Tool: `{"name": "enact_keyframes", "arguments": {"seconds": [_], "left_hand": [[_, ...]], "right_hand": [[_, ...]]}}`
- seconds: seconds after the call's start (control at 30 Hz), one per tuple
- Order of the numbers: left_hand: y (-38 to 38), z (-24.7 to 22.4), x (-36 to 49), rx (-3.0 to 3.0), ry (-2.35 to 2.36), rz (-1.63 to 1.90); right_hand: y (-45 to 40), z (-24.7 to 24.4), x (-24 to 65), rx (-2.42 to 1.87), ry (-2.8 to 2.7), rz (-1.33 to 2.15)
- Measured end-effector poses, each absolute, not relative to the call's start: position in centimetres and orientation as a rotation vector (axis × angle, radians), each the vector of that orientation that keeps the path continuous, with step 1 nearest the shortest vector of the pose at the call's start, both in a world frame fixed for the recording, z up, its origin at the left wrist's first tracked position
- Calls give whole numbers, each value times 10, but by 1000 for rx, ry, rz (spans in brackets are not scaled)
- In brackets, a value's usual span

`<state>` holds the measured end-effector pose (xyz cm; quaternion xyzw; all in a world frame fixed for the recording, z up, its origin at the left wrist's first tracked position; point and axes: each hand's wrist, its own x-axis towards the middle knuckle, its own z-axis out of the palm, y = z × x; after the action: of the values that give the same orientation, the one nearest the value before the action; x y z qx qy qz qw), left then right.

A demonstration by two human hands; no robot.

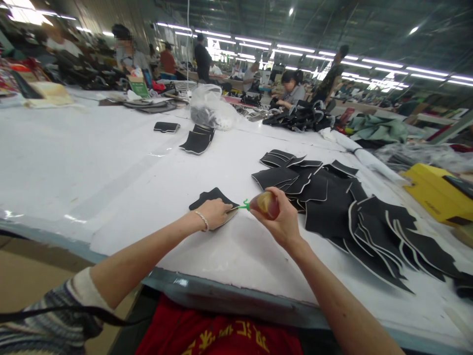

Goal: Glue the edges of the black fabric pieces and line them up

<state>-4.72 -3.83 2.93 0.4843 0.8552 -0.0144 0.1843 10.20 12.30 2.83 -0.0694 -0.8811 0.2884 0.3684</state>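
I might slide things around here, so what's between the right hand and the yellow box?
The head view shows overlapping black pieces with pale edges between the right hand and the yellow box.

L hand (212,213) hides part of black pc (207,197) under it; bottle (265,204) blurred, partly behind R hand (283,219). Yellow box (439,193) cut off at R edge. Bkgd ppl's faces pixelated. Apron (218,330) cut off at btm, lettering incl.

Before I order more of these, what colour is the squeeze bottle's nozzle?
The nozzle is bright green, seen best in the head view.
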Motion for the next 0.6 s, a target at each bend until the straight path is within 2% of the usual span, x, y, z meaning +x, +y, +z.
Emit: {"name": "enact_keyframes", "arguments": {"seconds": [0.33, 0.6], "left_hand": [[-45, 18, -49, 1397, 2394, 41], [-47, 18, -51, 1406, 2340, 46]], "right_hand": [[123, 29, 101, -269, -2255, 781], [124, 25, 102, -398, -2191, 1009]]}}
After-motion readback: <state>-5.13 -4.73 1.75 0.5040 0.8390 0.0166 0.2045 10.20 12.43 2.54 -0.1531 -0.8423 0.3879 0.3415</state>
